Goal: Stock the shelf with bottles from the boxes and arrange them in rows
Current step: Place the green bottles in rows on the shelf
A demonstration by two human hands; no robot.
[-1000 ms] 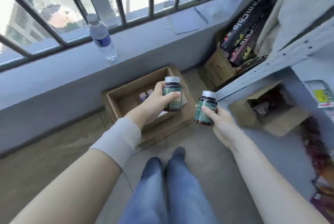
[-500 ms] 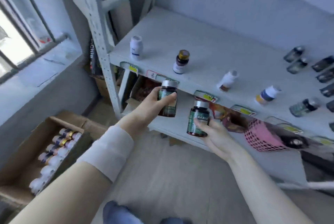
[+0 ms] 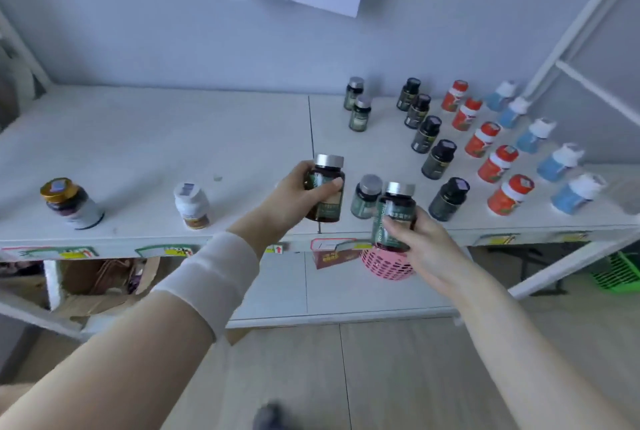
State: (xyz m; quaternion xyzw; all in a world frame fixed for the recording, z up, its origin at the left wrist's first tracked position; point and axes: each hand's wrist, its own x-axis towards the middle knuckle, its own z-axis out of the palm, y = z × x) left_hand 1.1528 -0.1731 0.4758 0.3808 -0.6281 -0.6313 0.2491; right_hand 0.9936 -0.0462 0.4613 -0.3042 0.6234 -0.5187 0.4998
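White laminate shelf fills the head view now; half a sec ago you saw it from the side, so you've squared up to stock. Your left hand wraps a dark glass bottle w/ silver cap; right hand grips its twin, just beside the green-label row's front bottle.

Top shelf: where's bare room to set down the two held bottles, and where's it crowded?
Free: the white shelf board between the white-capped bottle and the silver-capped green bottles, and the gap between those and the front silver-capped bottle. Crowded: the right end, with rows of black bottles, orange bottles and blue bottles.
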